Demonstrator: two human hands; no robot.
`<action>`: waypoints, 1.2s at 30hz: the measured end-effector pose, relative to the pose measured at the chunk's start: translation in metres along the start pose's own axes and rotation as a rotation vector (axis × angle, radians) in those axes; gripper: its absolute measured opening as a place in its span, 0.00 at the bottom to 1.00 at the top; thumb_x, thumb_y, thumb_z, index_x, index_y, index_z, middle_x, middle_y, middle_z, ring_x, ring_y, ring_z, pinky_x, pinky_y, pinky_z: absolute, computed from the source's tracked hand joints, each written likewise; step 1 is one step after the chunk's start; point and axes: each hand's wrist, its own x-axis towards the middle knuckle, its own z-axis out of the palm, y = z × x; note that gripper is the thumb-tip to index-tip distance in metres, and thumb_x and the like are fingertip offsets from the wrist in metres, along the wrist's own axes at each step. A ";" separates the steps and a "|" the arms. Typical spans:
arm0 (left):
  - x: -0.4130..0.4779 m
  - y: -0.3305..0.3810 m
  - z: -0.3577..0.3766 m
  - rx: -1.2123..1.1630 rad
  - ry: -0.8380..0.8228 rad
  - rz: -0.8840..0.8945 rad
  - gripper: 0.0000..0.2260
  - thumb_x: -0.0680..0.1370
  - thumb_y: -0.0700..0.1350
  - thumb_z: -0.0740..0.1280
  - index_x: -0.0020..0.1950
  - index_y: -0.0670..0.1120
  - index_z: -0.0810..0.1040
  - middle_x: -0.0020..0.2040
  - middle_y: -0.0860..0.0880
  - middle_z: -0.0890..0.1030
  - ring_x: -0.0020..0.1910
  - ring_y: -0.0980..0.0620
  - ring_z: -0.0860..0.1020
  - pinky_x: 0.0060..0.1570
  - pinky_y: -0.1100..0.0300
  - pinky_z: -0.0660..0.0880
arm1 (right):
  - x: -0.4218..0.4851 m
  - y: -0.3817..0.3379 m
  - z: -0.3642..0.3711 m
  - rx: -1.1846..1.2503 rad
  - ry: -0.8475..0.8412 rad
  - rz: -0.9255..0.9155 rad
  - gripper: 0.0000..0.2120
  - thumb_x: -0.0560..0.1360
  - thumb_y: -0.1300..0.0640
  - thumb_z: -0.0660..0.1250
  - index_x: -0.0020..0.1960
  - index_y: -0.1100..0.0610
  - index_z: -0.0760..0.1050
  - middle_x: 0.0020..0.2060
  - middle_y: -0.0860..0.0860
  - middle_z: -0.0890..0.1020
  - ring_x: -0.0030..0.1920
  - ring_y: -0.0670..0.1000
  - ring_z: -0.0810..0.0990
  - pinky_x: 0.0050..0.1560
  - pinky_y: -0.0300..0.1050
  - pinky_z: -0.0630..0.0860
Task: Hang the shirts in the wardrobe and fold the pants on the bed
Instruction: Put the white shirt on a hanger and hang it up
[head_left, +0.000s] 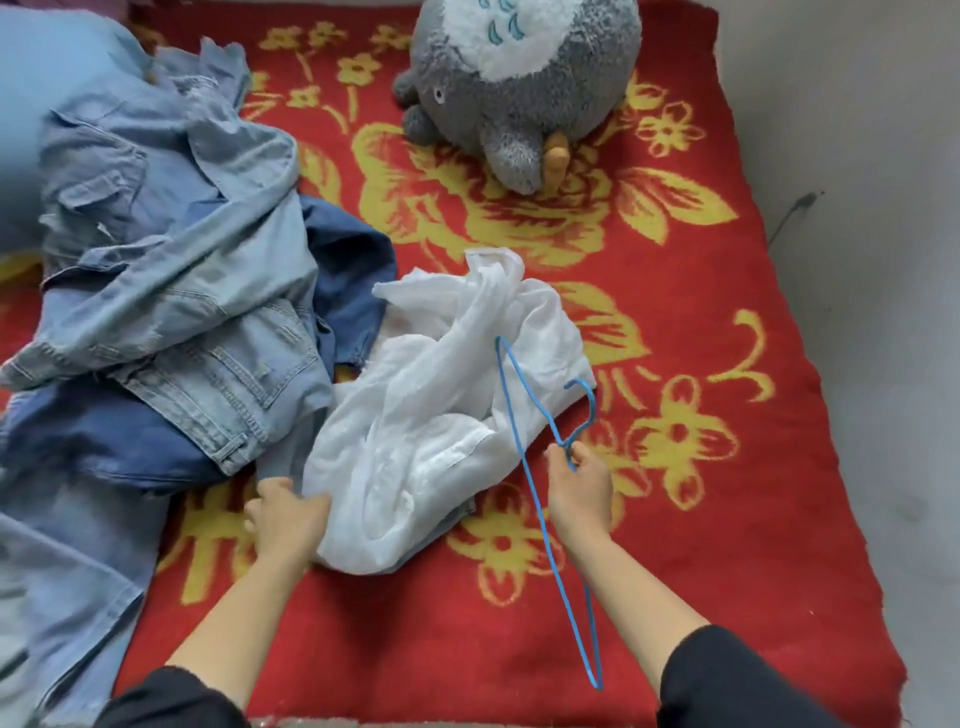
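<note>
A crumpled white shirt (441, 415) lies in the middle of the bed. My left hand (285, 514) touches its lower left edge, fingers curled against the cloth. My right hand (579, 483) grips a thin blue wire hanger (540, 499) just below its hook, and the hanger's frame lies across the shirt's right side. To the left is a heap of denim: a light blue jacket or shirt (171, 218), light jeans (234, 384) and darker blue jeans (104, 441).
The bed is covered by a red blanket with yellow flowers (701, 519). A big grey plush toy (519, 88) sits at the far end. A grey wall (883, 260) runs along the bed's right side. A light blue cloth (47, 104) lies at far left.
</note>
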 end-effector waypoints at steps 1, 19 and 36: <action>0.001 -0.003 0.008 0.101 0.110 0.118 0.19 0.69 0.41 0.69 0.58 0.40 0.71 0.59 0.36 0.70 0.60 0.37 0.66 0.59 0.47 0.65 | -0.002 0.003 0.004 -0.028 0.013 -0.006 0.17 0.75 0.58 0.63 0.30 0.57 0.62 0.24 0.48 0.64 0.26 0.47 0.61 0.28 0.39 0.61; -0.067 0.014 0.048 0.254 -0.621 1.303 0.14 0.75 0.41 0.64 0.58 0.54 0.77 0.46 0.47 0.84 0.43 0.46 0.81 0.38 0.56 0.74 | -0.007 0.005 0.040 -0.225 -0.364 0.218 0.22 0.67 0.37 0.71 0.30 0.55 0.74 0.26 0.49 0.73 0.33 0.51 0.71 0.30 0.46 0.62; -0.080 0.113 -0.124 0.235 -0.071 0.784 0.17 0.72 0.49 0.71 0.25 0.50 0.73 0.25 0.51 0.72 0.31 0.47 0.75 0.30 0.57 0.64 | -0.011 -0.158 -0.072 0.304 -0.162 0.098 0.14 0.71 0.65 0.67 0.28 0.60 0.70 0.15 0.49 0.69 0.15 0.45 0.61 0.18 0.33 0.56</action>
